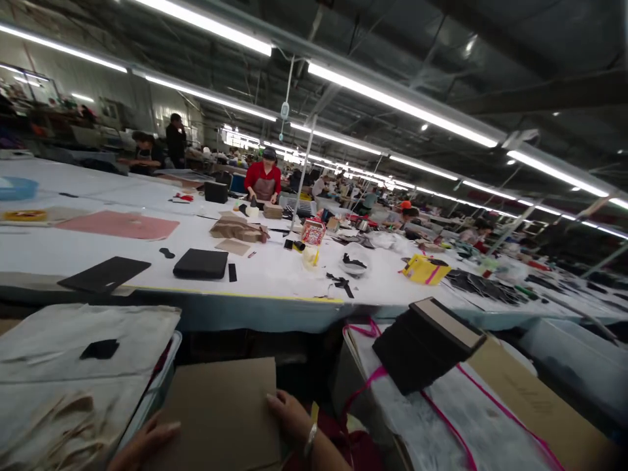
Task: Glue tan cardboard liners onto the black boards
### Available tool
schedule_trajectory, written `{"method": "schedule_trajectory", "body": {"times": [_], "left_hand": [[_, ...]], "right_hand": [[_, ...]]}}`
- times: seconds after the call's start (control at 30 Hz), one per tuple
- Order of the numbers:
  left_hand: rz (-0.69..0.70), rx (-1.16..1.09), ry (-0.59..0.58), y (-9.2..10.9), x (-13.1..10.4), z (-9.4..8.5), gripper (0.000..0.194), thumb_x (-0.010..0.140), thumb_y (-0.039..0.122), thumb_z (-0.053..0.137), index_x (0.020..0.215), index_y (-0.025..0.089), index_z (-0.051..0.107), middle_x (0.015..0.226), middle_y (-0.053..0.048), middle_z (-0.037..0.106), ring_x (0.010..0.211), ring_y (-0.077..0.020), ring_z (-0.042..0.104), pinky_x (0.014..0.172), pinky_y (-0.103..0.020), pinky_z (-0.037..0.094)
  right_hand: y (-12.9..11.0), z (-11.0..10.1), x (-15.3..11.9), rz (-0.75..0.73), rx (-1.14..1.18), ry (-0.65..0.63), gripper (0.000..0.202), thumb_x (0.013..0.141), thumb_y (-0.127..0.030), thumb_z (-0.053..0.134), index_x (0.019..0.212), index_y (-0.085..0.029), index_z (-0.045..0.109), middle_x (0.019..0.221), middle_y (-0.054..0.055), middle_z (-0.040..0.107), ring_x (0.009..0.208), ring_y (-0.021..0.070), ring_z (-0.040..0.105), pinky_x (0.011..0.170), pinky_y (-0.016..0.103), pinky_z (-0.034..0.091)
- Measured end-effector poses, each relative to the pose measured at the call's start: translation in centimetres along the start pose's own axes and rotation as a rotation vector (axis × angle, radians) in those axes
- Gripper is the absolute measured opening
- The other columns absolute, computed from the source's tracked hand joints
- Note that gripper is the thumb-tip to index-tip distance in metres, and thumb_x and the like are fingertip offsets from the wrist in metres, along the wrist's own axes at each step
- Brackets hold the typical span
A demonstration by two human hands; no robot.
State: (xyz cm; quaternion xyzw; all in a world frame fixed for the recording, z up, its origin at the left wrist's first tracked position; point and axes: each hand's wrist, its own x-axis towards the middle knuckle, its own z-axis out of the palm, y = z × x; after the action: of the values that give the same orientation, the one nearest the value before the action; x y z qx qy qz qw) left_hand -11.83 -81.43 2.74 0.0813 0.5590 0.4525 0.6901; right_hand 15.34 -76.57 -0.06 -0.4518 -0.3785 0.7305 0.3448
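Note:
A brown cardboard piece (220, 409) is held upright at the bottom middle, in front of my body; whether it is a single sheet or a stack I cannot tell. My left hand (147, 441) grips its left edge, the thumb lying on the near face. On the opposite edge my right hand (289, 413) is closed, thumb in front and the other fingers partly hidden behind. A bracelet circles the right wrist. To the right, a black folded case (424, 343) with a tan strip rests on a covered stack tied with pink ribbon (446, 418).
Ahead runs a long white table (275, 275) with a black square case (201, 263), a black flat panel (105, 273), brown paper pieces (238, 229) and a yellow box (425, 269). Cloth-covered bins (147, 327) stand at left. A person in red (263, 178) works across the table.

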Motion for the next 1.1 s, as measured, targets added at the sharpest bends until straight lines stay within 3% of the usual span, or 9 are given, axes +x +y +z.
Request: {"method": "schedule_trajectory", "body": {"times": [0.17, 0.23, 0.3, 0.43, 0.6, 0.73, 0.9, 1.0, 1.1], "left_hand": [[0.217, 0.186, -0.304, 10.6, 11.1, 8.2, 0.076, 0.048, 0.04, 0.077, 0.114, 0.018, 0.047, 0.094, -0.01, 0.067, 0.084, -0.0326, 0.063, 0.07, -0.042, 0.052], [0.272, 0.317, -0.433, 14.5, 15.4, 11.1, 0.071, 0.052, 0.038, 0.076, 0.114, 0.017, 0.047, 0.1, -0.01, 0.065, 0.09, -0.0306, 0.062, 0.078, -0.042, 0.05], [0.333, 0.464, -0.46, 17.5, 19.8, 13.7, 0.068, 0.053, 0.037, 0.076, 0.112, 0.016, 0.048, 0.1, -0.01, 0.064, 0.093, -0.0298, 0.06, 0.08, -0.041, 0.049], [0.488, 0.689, -0.451, 21.2, 28.2, 17.3, 0.072, 0.052, 0.039, 0.076, 0.113, 0.015, 0.048, 0.104, -0.011, 0.062, 0.098, -0.03, 0.057, 0.084, -0.042, 0.047], [0.846, 0.937, -0.399, 25.0, 36.8, 20.5, 0.078, 0.054, 0.04, 0.074, 0.12, 0.014, 0.041, 0.11, -0.011, 0.057, 0.105, -0.0288, 0.052, 0.092, -0.042, 0.041], [0.959, 0.986, -0.308, 27.0, 43.3, 23.2, 0.084, 0.056, 0.038, 0.074, 0.126, 0.017, 0.034, 0.114, -0.011, 0.054, 0.105, -0.0271, 0.052, 0.094, -0.042, 0.039], [0.703, 0.796, -0.285, 25.2, 51.6, 25.2, 0.109, 0.048, 0.034, 0.078, 0.138, 0.024, 0.017, 0.125, -0.01, 0.049, 0.11, -0.0293, 0.05, 0.093, -0.046, 0.04], [0.553, 0.703, -0.279, 24.0, 54.8, 25.3, 0.102, 0.05, 0.032, 0.077, 0.137, 0.029, 0.023, 0.122, -0.007, 0.053, 0.105, -0.0297, 0.054, 0.086, -0.046, 0.046], [0.534, 0.686, -0.231, 24.4, 56.2, 25.3, 0.103, 0.048, 0.032, 0.078, 0.137, 0.024, 0.025, 0.122, -0.009, 0.053, 0.111, -0.0301, 0.05, 0.091, -0.044, 0.043]], "right_hand": [[-10.3, -3.4, 10.4, -0.021, 0.026, -0.044, 0.059, 0.049, -0.033, 0.081, 0.1, -0.013, 0.059, 0.098, 0.01, 0.065, 0.092, 0.025, 0.061, 0.086, 0.04, 0.043], [-13.2, -5.2, 14.3, -0.062, -0.008, 0.006, 0.06, 0.046, -0.029, 0.082, 0.099, -0.015, 0.058, 0.099, 0.009, 0.065, 0.093, 0.0242, 0.06, 0.088, 0.04, 0.043], [-15.3, -7.0, 18.2, -0.099, -0.073, 0.083, 0.063, 0.043, -0.027, 0.082, 0.1, -0.016, 0.056, 0.097, 0.007, 0.065, 0.092, 0.0234, 0.06, 0.088, 0.04, 0.043], [-18.7, -10.8, 25.4, -0.215, -0.31, 0.197, 0.073, 0.042, -0.029, 0.082, 0.107, -0.018, 0.05, 0.098, 0.005, 0.064, 0.093, 0.0223, 0.058, 0.086, 0.039, 0.044], [-23.1, -15.0, 33.4, -0.488, -0.738, 0.268, 0.076, 0.047, -0.031, 0.079, 0.113, -0.016, 0.043, 0.099, 0.006, 0.061, 0.09, 0.0209, 0.057, 0.084, 0.037, 0.045], [-24.0, -19.0, 41.0, -0.615, -0.837, 0.297, 0.073, 0.052, -0.03, 0.075, 0.115, -0.016, 0.04, 0.104, 0.008, 0.058, 0.092, 0.0203, 0.057, 0.084, 0.034, 0.045], [-20.8, -23.7, 50.0, -0.477, -0.746, 0.166, 0.083, 0.051, -0.026, 0.075, 0.122, -0.017, 0.034, 0.105, 0.007, 0.058, 0.095, 0.0207, 0.057, 0.088, 0.036, 0.045], [-19.1, -25.2, 53.0, -0.374, -0.682, 0.159, 0.082, 0.048, -0.024, 0.076, 0.12, -0.018, 0.037, 0.104, 0.007, 0.059, 0.096, 0.0219, 0.057, 0.089, 0.039, 0.044], [-19.1, -26.1, 54.3, -0.291, -0.647, 0.158, 0.078, 0.049, -0.027, 0.077, 0.117, -0.019, 0.041, 0.105, 0.007, 0.06, 0.096, 0.0232, 0.057, 0.088, 0.04, 0.045]]}}
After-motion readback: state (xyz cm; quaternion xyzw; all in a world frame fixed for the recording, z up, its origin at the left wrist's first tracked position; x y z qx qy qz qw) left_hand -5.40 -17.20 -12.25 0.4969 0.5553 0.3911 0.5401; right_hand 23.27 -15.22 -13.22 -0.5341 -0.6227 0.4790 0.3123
